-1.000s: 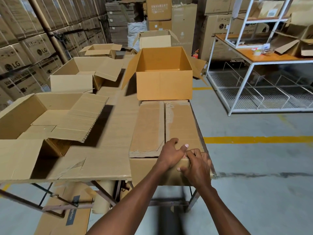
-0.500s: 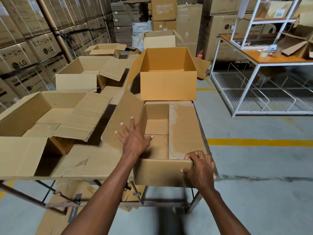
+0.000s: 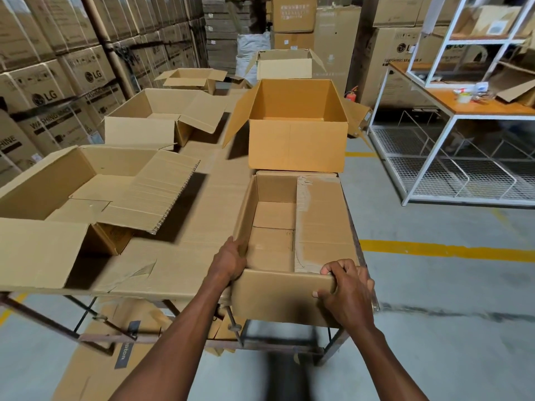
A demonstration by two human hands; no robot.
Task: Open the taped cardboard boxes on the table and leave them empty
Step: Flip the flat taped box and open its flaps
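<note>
Brown cardboard box (image 3: 292, 296) at the near right corner of the cardboard-covered table (image 3: 179, 267) stands half open, nothing showing inside but its bottom flaps, its right top flap (image 3: 321, 224) down with torn tape along the edge. Left hand (image 3: 228, 263) grips its left wall and right hand (image 3: 346, 293) curls over its near rim; the right wall is hidden. Behind it an orange-brown open box (image 3: 298, 146) shows nothing inside, its floor hidden, while stacked cartons (image 3: 43, 91) at left read "LG" and "WASHING MACHINE".

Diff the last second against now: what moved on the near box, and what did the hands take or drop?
The near box went from closed to half open: its left top flap swung up and out of view. The left hand left the front edge, pushed that flap, and now holds the left wall. The right hand kept its grip on the front right corner; the right flap stayed down. Other boxes unchanged.
</note>
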